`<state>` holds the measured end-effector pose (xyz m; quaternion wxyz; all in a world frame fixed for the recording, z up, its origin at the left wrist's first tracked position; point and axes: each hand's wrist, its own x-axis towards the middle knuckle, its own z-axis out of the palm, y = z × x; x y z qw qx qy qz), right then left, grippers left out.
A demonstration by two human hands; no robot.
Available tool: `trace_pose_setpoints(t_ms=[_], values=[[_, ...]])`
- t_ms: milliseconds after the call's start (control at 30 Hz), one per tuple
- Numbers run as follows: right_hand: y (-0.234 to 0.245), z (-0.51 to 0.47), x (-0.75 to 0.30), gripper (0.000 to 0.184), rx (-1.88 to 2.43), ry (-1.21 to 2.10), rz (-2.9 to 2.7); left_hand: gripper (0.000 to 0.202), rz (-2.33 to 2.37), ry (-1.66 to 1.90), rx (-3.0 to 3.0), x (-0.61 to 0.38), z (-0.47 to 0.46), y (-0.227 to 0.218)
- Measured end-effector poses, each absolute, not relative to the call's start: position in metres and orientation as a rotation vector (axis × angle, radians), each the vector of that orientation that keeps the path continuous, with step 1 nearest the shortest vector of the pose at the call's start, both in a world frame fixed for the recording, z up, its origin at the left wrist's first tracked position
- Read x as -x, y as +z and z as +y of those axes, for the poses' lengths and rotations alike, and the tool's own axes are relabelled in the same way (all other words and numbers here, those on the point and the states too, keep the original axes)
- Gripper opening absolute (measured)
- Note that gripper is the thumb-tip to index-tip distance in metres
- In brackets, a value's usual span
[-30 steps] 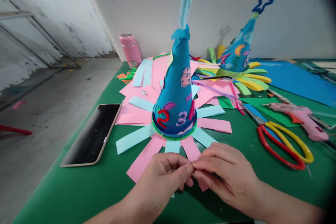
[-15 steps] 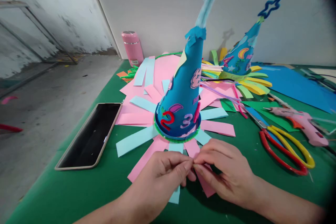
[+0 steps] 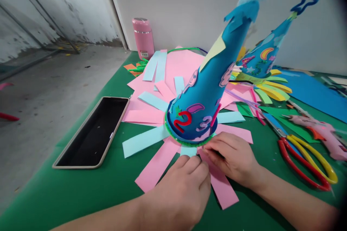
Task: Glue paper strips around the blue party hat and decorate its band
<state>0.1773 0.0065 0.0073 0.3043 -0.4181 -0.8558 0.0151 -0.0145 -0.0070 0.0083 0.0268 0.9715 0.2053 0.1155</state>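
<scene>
A blue paper cone hat (image 3: 208, 86) leans to the right, with a red 2 and a purple 3 on its front. Green fuzzy trim (image 3: 173, 137) runs round its base, and pink and light blue paper strips (image 3: 145, 140) fan outward from there. My right hand (image 3: 234, 157) has its thumb and fingers pinched at the front of the base, by the pink strip (image 3: 223, 186); whatever is in the pinch is too small to tell. Closed over the front light blue strip (image 3: 189, 151) is my left hand (image 3: 184, 187), back toward me, its fingertips hidden.
To the left lies a phone (image 3: 93, 133). A pink flask (image 3: 143, 39) stands at the back. On the right are scissors (image 3: 306, 162), a pink glue gun (image 3: 322, 130) and blue sheets (image 3: 314, 92). Another decorated cone hat (image 3: 264, 52) stands behind, near pink paper (image 3: 181, 66).
The cone hat has tipped to the right. My right hand has moved up to its base, while my left hand has turned back-up and curled lower over the front strip.
</scene>
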Motion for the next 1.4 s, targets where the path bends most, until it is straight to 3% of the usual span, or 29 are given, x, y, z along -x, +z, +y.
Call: trace_pose_setpoints(t_ms=[667,900,1133,1400], values=[[0.007,0.011,-0.177,0.005,1.110,0.004,-2.251,0.019,0.642,0.688,-2.982,0.013,-0.008,-0.003],[0.011,0.008,-0.183,0.007,1.274,0.107,-2.092,0.017,0.632,0.601,-2.997,0.013,-0.007,-0.002],[0.007,0.011,-0.180,0.022,1.410,0.097,-2.083,0.017,0.654,0.505,-3.001,0.013,-0.009,-0.002],[0.008,0.013,-0.176,0.023,1.450,0.091,-2.061,0.017,0.657,0.474,-3.020,0.014,-0.008,-0.002]])
